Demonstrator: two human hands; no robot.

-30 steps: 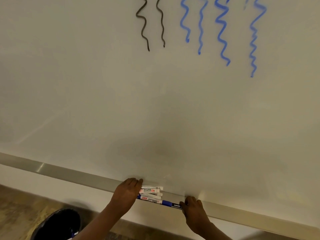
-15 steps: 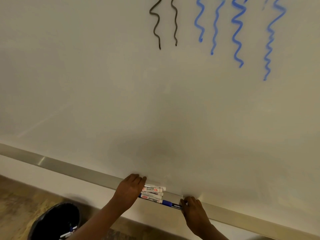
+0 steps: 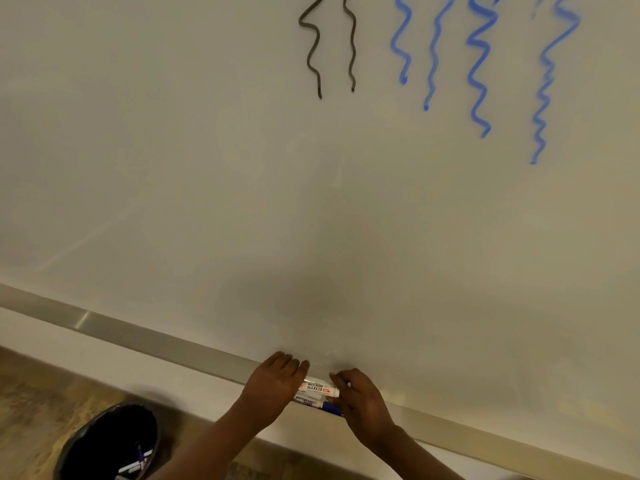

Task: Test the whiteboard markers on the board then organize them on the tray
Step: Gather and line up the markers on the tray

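Observation:
Several whiteboard markers (image 3: 320, 389) lie side by side on the metal tray (image 3: 156, 337) under the whiteboard (image 3: 242, 185). The upper ones are white with red labels. The lowest marker (image 3: 327, 406) has a blue cap. My left hand (image 3: 273, 382) rests on the tray with its fingers against the markers' left ends. My right hand (image 3: 362, 398) presses against their right ends and hides the caps there. Black squiggles (image 3: 313, 46) and blue squiggles (image 3: 479, 64) run down the top of the board.
A black bin (image 3: 107, 445) stands on the floor at the lower left, with a few markers (image 3: 138, 462) inside it. The tray runs on to the left and right of my hands.
My right hand has slid left along the tray, pushing the blue-capped marker in line with the others. My left hand stays at the markers' left ends. The view has shifted slightly.

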